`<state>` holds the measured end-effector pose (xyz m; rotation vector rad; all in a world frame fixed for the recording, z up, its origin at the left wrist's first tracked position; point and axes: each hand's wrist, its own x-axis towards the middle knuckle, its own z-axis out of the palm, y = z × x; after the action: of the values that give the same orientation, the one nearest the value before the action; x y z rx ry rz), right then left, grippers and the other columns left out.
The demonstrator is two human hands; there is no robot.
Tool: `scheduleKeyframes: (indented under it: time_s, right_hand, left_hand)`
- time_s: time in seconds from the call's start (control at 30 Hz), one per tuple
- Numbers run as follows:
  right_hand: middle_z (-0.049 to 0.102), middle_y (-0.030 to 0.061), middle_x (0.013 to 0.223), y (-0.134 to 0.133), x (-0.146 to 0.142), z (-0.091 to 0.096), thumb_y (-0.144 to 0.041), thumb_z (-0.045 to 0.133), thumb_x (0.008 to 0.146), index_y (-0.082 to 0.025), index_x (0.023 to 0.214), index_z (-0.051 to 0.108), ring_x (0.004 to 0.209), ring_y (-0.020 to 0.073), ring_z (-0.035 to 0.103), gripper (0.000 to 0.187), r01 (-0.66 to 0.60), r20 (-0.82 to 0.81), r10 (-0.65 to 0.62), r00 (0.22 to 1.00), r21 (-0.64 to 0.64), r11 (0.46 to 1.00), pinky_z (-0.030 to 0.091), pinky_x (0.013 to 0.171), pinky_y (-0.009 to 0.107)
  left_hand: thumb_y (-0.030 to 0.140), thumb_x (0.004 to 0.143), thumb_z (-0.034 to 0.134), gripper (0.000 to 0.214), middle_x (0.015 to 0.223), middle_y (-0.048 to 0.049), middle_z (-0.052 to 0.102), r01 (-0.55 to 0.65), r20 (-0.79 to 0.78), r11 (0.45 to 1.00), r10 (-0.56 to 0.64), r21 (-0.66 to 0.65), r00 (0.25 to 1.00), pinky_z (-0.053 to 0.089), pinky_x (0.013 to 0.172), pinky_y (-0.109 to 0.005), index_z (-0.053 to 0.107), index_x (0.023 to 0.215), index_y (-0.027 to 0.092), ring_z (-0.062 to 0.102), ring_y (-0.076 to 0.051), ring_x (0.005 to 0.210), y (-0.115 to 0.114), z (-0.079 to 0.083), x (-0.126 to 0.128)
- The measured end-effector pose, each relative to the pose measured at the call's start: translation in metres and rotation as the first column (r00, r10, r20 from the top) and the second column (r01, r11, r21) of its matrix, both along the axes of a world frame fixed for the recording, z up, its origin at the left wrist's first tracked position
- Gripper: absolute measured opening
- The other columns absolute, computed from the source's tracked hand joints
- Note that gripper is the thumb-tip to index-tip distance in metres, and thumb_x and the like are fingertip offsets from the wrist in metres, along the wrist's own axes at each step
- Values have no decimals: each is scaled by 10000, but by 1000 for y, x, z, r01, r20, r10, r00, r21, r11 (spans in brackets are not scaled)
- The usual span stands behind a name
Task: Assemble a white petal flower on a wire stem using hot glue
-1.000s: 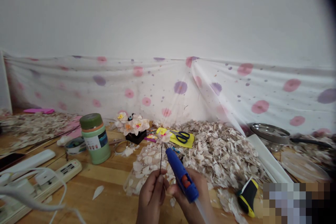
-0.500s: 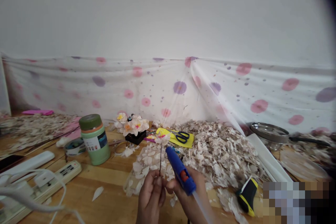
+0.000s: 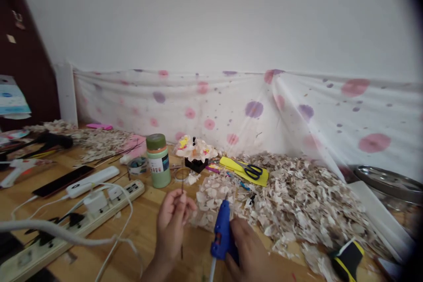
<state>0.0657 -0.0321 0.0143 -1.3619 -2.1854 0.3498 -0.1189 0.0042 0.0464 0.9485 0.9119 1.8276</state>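
My left hand (image 3: pixel 173 220) pinches a thin dark stem (image 3: pixel 182 185) upright between thumb and fingers. The stem's lower end shows below the hand; its top blurs into the pale flowers behind, so I cannot tell where it ends. My right hand (image 3: pixel 247 246) grips a blue glue gun (image 3: pixel 222 224), nozzle pointing up and away, a whitish glue stick (image 3: pixel 213 269) at its rear. Pale petals (image 3: pixel 211 198) lie just beyond the gun. Farther back, cream flowers with pink and yellow centres (image 3: pixel 198 150) stand in a black holder (image 3: pixel 196 165).
Black-handled scissors (image 3: pixel 253 171) lie on a yellow sheet (image 3: pixel 264 179). A large heap of petals (image 3: pixel 307 198) fills the right side. At left are a green jar (image 3: pixel 158 163), a power strip (image 3: pixel 135 189) with cables, and a phone (image 3: pixel 64 180). A black-and-yellow handle (image 3: pixel 350 260) sits front right.
The view has turned left. My hands have moved apart, and the glue gun has drawn away from the stem and points more upright. Both hands keep their hold.
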Motion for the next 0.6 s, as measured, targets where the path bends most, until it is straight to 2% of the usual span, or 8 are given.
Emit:
scheduleKeyframes:
  time_s: [0.1,0.17,0.3,0.37,0.5,0.6]
  right_hand:
    - [639,96,1051,0,-31,-2,-142,607,674,-178,1027,601,974,264,575,355,-115,162,116,980,-18,993,457,874,344]
    - [665,91,994,7,-57,-1,-172,626,696,-170,995,628,932,269,593,298,-211,289,206,935,-11,977,473,847,352]
    - [673,94,959,29,-105,6,-224,651,707,-151,975,643,898,268,604,278,-360,424,338,840,-30,933,481,821,347]
    - [672,103,968,41,-122,9,-237,655,708,-141,992,647,912,276,602,300,-303,442,299,846,-63,951,477,819,352]
    - [658,181,967,71,-138,9,-174,555,789,-64,979,654,950,313,593,242,-47,439,60,896,-40,998,462,814,397]
    - [644,181,1045,100,-142,2,-230,592,790,-68,1019,646,1011,301,579,286,-1,433,18,901,-39,999,449,842,369]
  left_hand:
    - [362,754,682,229,575,36,651,-130,-55,991,131,16,990,278,393,-130,571,878,205,388,-44,409,-6,7,-46]
    - [362,725,707,250,579,34,657,-182,-80,983,184,26,980,284,381,-133,573,865,204,396,-45,398,-11,9,-70]
    - [362,695,730,272,576,29,663,-240,-66,970,242,31,968,296,367,-136,577,853,203,387,-40,370,-22,11,-102]
    - [361,698,729,264,573,32,663,-272,-60,962,273,23,960,298,362,-129,578,852,208,391,-40,369,-26,9,-112]
    - [381,673,747,285,574,33,670,-305,-51,952,304,-5,951,314,360,-120,589,842,215,405,-44,376,-33,5,-126]
    - [403,643,765,314,563,34,668,-315,-36,949,314,-27,949,314,354,-116,590,824,215,410,-45,374,-36,5,-130]
